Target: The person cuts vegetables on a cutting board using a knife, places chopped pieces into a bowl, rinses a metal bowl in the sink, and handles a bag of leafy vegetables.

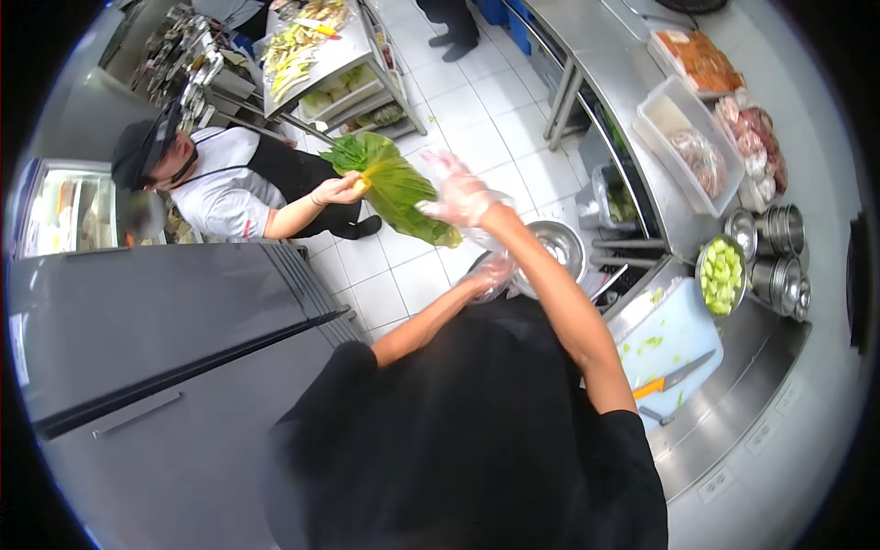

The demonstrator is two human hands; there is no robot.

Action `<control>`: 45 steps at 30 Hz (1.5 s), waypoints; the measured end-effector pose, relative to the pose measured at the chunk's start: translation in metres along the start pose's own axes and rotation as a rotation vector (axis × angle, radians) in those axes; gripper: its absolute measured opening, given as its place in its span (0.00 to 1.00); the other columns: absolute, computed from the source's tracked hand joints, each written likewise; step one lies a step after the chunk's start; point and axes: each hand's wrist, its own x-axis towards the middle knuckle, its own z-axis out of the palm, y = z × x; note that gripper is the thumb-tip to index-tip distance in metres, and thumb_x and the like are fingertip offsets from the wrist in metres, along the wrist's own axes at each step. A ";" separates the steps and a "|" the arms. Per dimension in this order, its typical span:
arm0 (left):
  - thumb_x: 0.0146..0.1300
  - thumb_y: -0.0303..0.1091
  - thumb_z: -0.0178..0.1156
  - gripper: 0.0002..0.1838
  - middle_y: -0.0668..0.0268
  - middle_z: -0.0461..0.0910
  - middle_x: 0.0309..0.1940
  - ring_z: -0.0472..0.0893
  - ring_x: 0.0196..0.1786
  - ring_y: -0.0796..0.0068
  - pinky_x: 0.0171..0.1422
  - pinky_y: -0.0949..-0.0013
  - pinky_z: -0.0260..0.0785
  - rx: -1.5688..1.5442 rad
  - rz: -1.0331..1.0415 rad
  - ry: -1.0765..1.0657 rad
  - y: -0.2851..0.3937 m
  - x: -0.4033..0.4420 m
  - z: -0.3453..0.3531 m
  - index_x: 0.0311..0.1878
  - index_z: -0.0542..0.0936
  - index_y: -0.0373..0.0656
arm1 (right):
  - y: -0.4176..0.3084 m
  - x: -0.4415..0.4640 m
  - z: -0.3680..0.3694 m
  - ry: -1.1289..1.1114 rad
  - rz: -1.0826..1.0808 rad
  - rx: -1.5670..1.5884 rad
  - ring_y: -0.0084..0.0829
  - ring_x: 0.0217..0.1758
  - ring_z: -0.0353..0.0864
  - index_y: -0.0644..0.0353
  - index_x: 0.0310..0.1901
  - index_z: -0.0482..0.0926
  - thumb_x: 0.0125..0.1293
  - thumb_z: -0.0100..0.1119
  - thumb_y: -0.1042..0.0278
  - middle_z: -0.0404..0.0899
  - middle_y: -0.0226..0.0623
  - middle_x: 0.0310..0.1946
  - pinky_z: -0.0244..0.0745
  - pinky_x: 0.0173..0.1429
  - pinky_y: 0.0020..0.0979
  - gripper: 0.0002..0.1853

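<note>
Green leafy bundle in clear plastic (pixel 396 194), in a co-worker's hand (pixel 337 189) near our spread, clear-gloved right hand (pixel 465 199), looks light, slippery, bruisable, best cradled underneath; whether our left hand (pixel 495 270) grips, we cannot tell.

A stainless-steel worktop (pixel 573 27), cutting board (pixel 686 321), yellow-handled knife (pixel 687 369) and large grey refrigerator (pixel 174 316) mark a commercial kitchen.

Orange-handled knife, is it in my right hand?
No, the orange-handled knife lies on the cutting board, while your right hand, fingers spread, is near the bag of leafy greens.
</note>
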 end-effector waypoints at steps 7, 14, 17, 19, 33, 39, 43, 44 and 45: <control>0.76 0.43 0.50 0.26 0.55 0.69 0.67 0.69 0.68 0.64 0.74 0.65 0.60 0.057 0.165 0.070 -0.064 0.024 -0.016 0.69 0.66 0.36 | 0.001 0.065 0.052 -0.129 0.076 -0.235 0.52 0.65 0.71 0.57 0.61 0.73 0.68 0.53 0.61 0.73 0.50 0.61 0.72 0.64 0.45 0.21; 0.73 0.48 0.49 0.22 0.58 0.81 0.34 0.81 0.29 0.69 0.32 0.66 0.72 0.090 -0.190 0.219 0.001 -0.028 -0.008 0.47 0.80 0.35 | 0.024 0.004 -0.019 0.366 0.097 -0.040 0.56 0.45 0.80 0.59 0.46 0.81 0.65 0.50 0.68 0.81 0.51 0.44 0.77 0.50 0.48 0.12; 0.72 0.51 0.51 0.23 0.59 0.80 0.36 0.77 0.35 0.67 0.43 0.60 0.71 0.234 -0.185 0.012 0.018 -0.042 -0.014 0.47 0.81 0.38 | -0.002 -0.022 -0.062 0.614 0.221 -0.005 0.55 0.40 0.82 0.61 0.46 0.82 0.67 0.54 0.64 0.83 0.52 0.36 0.76 0.46 0.46 0.12; 0.72 0.51 0.51 0.23 0.59 0.80 0.38 0.77 0.42 0.65 0.51 0.59 0.70 0.386 -0.045 0.014 0.003 -0.041 -0.015 0.48 0.81 0.39 | -0.018 -0.042 -0.101 0.714 0.382 0.038 0.57 0.39 0.81 0.63 0.43 0.82 0.73 0.49 0.57 0.82 0.54 0.33 0.74 0.43 0.48 0.17; 0.66 0.45 0.54 0.24 0.60 0.82 0.45 0.78 0.43 0.68 0.49 0.63 0.70 0.208 -0.166 -0.181 0.074 -0.107 -0.018 0.55 0.78 0.35 | -0.146 -0.282 -0.260 1.388 -0.613 0.805 0.35 0.49 0.76 0.56 0.39 0.72 0.74 0.51 0.58 0.74 0.33 0.34 0.72 0.63 0.45 0.10; 0.66 0.46 0.53 0.24 0.60 0.82 0.43 0.78 0.42 0.66 0.50 0.62 0.69 0.291 -0.209 -0.260 0.059 -0.065 -0.018 0.57 0.76 0.37 | -0.131 -0.372 -0.257 1.441 -0.599 0.766 0.31 0.40 0.77 0.52 0.31 0.70 0.71 0.50 0.66 0.73 0.29 0.27 0.68 0.66 0.56 0.09; 0.66 0.46 0.53 0.22 0.64 0.79 0.38 0.73 0.36 0.72 0.44 0.66 0.67 0.268 -0.220 -0.275 0.073 -0.066 0.003 0.55 0.76 0.40 | -0.106 -0.437 -0.217 1.444 -0.719 0.861 0.36 0.44 0.77 0.52 0.28 0.68 0.71 0.48 0.60 0.71 0.32 0.26 0.64 0.70 0.57 0.13; 0.65 0.46 0.53 0.22 0.65 0.78 0.38 0.72 0.36 0.73 0.42 0.67 0.66 0.276 -0.196 -0.276 0.080 -0.071 0.007 0.54 0.76 0.40 | -0.102 -0.449 -0.194 1.542 -0.636 0.759 0.38 0.45 0.77 0.52 0.27 0.68 0.71 0.47 0.59 0.70 0.32 0.25 0.64 0.70 0.56 0.14; 0.65 0.46 0.54 0.21 0.65 0.78 0.37 0.71 0.35 0.75 0.41 0.68 0.65 0.278 -0.162 -0.277 0.089 -0.072 0.012 0.54 0.76 0.41 | -0.102 -0.457 -0.173 1.654 -0.508 0.657 0.38 0.46 0.77 0.53 0.25 0.68 0.70 0.51 0.54 0.72 0.33 0.27 0.64 0.71 0.53 0.17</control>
